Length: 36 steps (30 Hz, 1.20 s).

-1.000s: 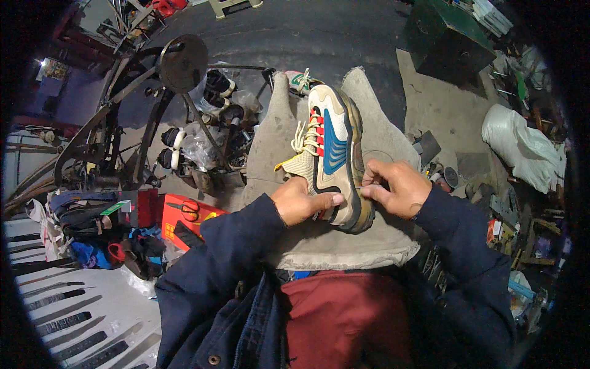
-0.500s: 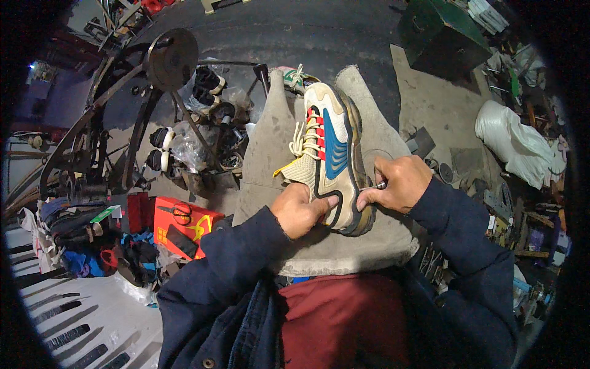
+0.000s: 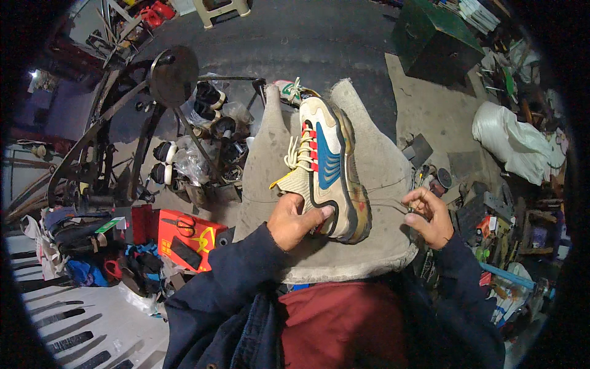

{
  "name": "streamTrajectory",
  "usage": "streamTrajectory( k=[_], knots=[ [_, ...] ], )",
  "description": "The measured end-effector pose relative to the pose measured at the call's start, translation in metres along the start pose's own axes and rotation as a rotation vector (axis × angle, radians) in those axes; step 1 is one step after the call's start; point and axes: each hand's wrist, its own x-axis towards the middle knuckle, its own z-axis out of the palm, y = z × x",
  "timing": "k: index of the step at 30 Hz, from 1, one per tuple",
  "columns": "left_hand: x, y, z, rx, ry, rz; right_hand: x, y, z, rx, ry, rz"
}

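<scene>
A cream sneaker (image 3: 329, 163) with blue side panel, red lace loops and cream laces lies on its side on a worn grey pad (image 3: 384, 252) across my lap. My left hand (image 3: 294, 222) grips its heel, thumb pressed on the side. My right hand (image 3: 430, 218) is off to the right of the heel, fingers curled round a small metal tool (image 3: 410, 211), too small to identify. A thin thread runs between the sole and this hand. Behind the sneaker sits another shoe (image 3: 287, 91) with green markings, partly hidden.
A black iron hand-cranked machine (image 3: 172, 77) stands left, with shoes and plastic bags below. Scissors (image 3: 183, 224) lie on a red box (image 3: 203, 258). A green metal box (image 3: 433, 46), a white sack (image 3: 507, 138) and scattered tools are at the right. A plastic stool (image 3: 221, 9) stands beyond.
My right hand and small tool have pulled away from the sneaker's sole to the right, with thread stretching behind. My left hand still grips the heel.
</scene>
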Motion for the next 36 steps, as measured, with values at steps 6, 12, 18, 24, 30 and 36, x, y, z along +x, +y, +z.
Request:
streamTrajectory(
  k=[6, 12, 18, 24, 30, 36],
  knots=[
    [0.007, -0.006, 0.002, 0.346, -0.055, -0.024, 0.023, -0.049, 0.067, 0.812, -0.522, 0.063],
    [0.009, -0.006, 0.017, 0.349, 0.092, 0.026, -0.006, -0.008, 0.030, 0.973, -0.152, -0.191],
    [0.005, 0.018, 0.013, 0.474, 0.042, -0.093, -0.005, -0.011, 0.051, -0.278, 0.137, -0.186],
    [-0.033, 0.051, -0.029, 1.076, 0.112, 0.147, 0.027, -0.026, 0.068, -0.438, 0.135, -0.335],
    [-0.043, 0.014, -0.030, -0.326, 0.247, 0.459, 0.029, -0.013, 0.075, -0.469, 0.149, -0.318],
    [-0.010, 0.014, -0.081, -0.423, 0.508, 0.365, 0.029, -0.020, 0.081, -0.402, 0.196, -0.273]
  ],
)
